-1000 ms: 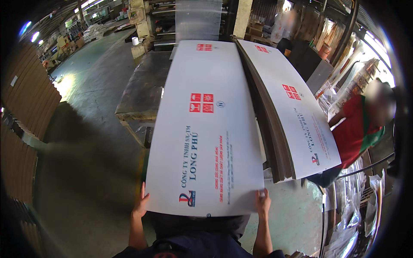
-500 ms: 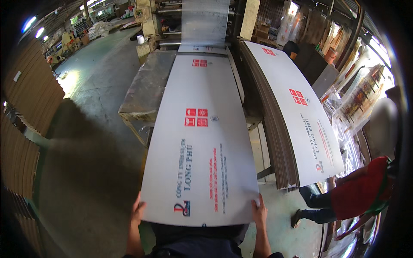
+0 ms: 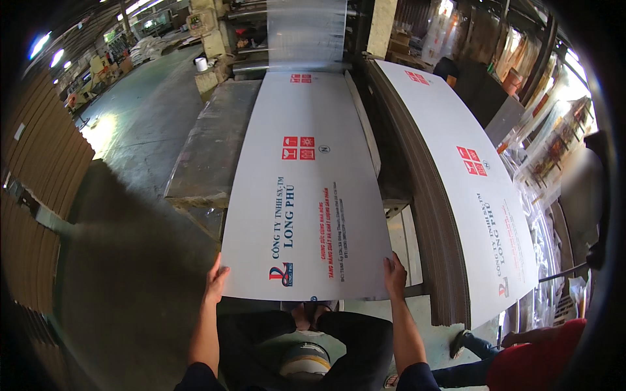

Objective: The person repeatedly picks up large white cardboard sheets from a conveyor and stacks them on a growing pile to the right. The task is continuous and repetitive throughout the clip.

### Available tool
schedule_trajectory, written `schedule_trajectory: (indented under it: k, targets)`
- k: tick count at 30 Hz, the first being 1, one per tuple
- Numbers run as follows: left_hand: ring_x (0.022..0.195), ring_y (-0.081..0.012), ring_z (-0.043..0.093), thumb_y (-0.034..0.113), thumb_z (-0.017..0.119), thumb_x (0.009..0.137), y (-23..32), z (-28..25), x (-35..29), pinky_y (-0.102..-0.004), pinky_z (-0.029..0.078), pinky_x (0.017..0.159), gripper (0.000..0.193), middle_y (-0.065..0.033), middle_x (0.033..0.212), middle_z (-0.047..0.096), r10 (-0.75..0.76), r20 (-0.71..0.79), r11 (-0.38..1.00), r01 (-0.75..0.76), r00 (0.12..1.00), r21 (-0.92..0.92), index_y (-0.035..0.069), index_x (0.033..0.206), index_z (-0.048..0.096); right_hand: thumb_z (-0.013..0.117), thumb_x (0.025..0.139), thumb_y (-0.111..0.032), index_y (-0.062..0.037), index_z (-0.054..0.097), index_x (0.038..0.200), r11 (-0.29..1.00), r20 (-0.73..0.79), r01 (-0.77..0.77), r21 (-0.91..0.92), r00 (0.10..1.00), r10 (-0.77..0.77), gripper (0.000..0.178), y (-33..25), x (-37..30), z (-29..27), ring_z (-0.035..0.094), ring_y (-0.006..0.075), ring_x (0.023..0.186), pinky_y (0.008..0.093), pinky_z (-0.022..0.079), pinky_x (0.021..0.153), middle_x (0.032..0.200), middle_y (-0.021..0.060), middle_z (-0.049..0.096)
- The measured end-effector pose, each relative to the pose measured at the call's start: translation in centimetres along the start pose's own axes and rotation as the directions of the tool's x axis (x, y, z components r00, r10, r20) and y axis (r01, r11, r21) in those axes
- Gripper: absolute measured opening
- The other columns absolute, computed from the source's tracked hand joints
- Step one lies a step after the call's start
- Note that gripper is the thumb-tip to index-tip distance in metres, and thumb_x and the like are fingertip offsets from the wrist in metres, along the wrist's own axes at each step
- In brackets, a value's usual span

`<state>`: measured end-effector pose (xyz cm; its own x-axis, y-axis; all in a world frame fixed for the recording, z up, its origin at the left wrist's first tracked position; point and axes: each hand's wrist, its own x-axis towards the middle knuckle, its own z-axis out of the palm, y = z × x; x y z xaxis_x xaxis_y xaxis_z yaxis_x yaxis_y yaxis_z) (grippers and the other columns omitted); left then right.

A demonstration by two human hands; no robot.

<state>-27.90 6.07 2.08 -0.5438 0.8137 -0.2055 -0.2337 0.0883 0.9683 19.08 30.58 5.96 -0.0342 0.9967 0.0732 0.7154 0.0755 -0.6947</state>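
A long white printed cardboard sheet (image 3: 261, 208) with red symbols and blue and red print lies lengthwise in front of me. My left hand (image 3: 216, 280) grips its near left corner, thumb on top and fingers curled under the edge. At the near right corner my right hand (image 3: 394, 277) holds the sheet the same way. The far end of the sheet reaches the rollers (image 3: 257, 67) of a machine, under a hanging strip of clear film (image 3: 306, 32). What supports the sheet's middle is hidden beneath it.
A metal side table (image 3: 212, 146) stands left of the sheet. To the right rises a tall stack of similar printed sheets (image 3: 450, 124). A person in a red shirt (image 3: 541, 358) is at the lower right. Brown cardboard stacks (image 3: 39, 137) line the far left.
Both hands have pushed the sheet away from me, so its far end is now at the rollers. The person in red has moved nearer, toward the lower edge.
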Motion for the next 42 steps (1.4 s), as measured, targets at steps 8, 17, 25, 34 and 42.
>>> schedule_trajectory:
  k: [8, 17, 25, 34, 42]
  targets:
    - [0.117, -0.0225, 0.053, 0.034, 0.053, 0.093, 0.0, -0.3, 11.5, -0.0352, 0.040, 0.100, 0.060, -0.0106, 0.133, 0.053, -0.254, -0.278, 0.890, 0.111, 0.927, -0.443, 0.009, 0.145, 0.036, 0.056, 0.094, -0.037, -0.0077, 0.041, 0.141, 0.969, 0.065, -0.185, -0.162, 0.978, 0.197, 0.057, -3.4, 9.8, 4.1, 0.061, 0.0353, 0.107, 0.0447, 0.050, 0.086, 0.119, 0.0242, 0.060]
    - [0.096, -0.0240, 0.061, 0.042, 0.056, 0.092, -7.1, 0.1, 3.1, -0.0445, 0.049, 0.084, 0.048, -0.0043, 0.110, 0.061, -0.466, -0.165, 0.850, 0.387, 0.869, -0.357, 0.010, 0.126, 0.049, 0.050, 0.092, -0.050, -0.0090, 0.047, 0.136, 0.822, -0.402, -0.173, -0.542, 0.913, -0.074, 0.061, -2.7, 10.2, -24.1, 0.041, 0.0362, 0.130, 0.0529, 0.036, 0.103, 0.143, 0.0194, 0.040]
    - [0.090, -0.0279, 0.066, 0.018, 0.049, 0.095, -9.0, 13.1, -17.3, -0.0414, 0.054, 0.074, 0.029, -0.0117, 0.106, 0.064, -0.553, 0.272, 0.782, 0.603, 0.787, -0.156, 0.007, 0.122, 0.051, 0.055, 0.088, -0.052, -0.0106, 0.029, 0.147, 0.689, -0.181, -0.179, -0.702, 0.981, 0.070, 0.077, 6.3, -9.1, -22.6, 0.017, 0.0382, 0.143, 0.0600, 0.017, 0.111, 0.152, 0.0231, 0.022]
    - [0.093, -0.0207, 0.065, 0.019, 0.052, 0.096, -4.7, 16.7, -21.1, -0.0311, 0.050, 0.079, 0.033, -0.0105, 0.111, 0.064, -0.415, 0.619, 0.906, 0.366, 0.667, 0.213, 0.004, 0.125, 0.050, 0.070, 0.080, -0.045, -0.0204, 0.034, 0.147, 0.846, 0.066, -0.055, -0.531, 0.992, 0.106, 0.080, 9.3, -12.0, -31.7, 0.018, 0.0345, 0.144, 0.0543, 0.023, 0.113, 0.156, 0.0141, 0.019]
    - [0.094, -0.0241, 0.064, 0.018, 0.050, 0.096, -4.2, 9.1, -21.9, -0.0357, 0.050, 0.081, 0.037, -0.0130, 0.111, 0.062, -0.490, 0.445, 0.871, 0.408, 0.749, 0.272, 0.003, 0.129, 0.046, 0.065, 0.083, -0.024, -0.0046, 0.031, 0.145, 0.676, 0.134, -0.008, -0.736, 0.978, 0.159, 0.073, 11.6, -11.9, -34.1, 0.030, 0.0373, 0.138, 0.0448, 0.031, 0.112, 0.148, 0.0267, 0.030]
